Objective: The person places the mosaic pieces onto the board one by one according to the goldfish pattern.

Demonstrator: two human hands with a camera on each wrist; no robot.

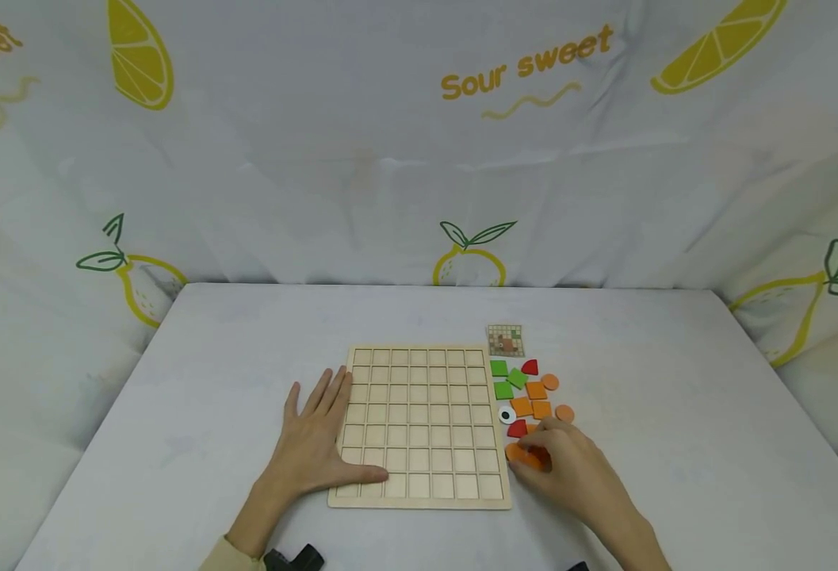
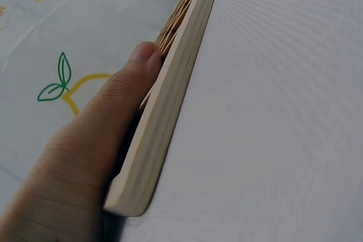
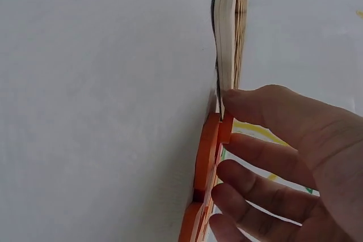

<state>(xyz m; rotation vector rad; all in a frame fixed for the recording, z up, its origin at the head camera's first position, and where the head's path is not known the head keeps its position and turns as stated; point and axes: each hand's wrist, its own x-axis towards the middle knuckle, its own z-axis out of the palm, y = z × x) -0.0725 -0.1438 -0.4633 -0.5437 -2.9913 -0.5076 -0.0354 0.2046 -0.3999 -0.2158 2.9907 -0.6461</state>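
White table [image 1: 176, 381], lemon-print cloth behind. Left hand [image 1: 319, 444] lay flat, fingers straight, pressing the board's [image 1: 419, 424] left edge, thumb over the front row. Right hand [image 1: 568, 468] curled over the orange tile [image 1: 526, 456] just right of the board, fingertips pinching it (grip looked shallow). Risk, as I judged it: tile slips, or knuckles scatter the neighbouring tiles [image 1: 526, 392].

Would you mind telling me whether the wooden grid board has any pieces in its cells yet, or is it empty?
Empty: every cell of the wooden grid board shows bare wood, and the coloured pieces lie on the table beside it.
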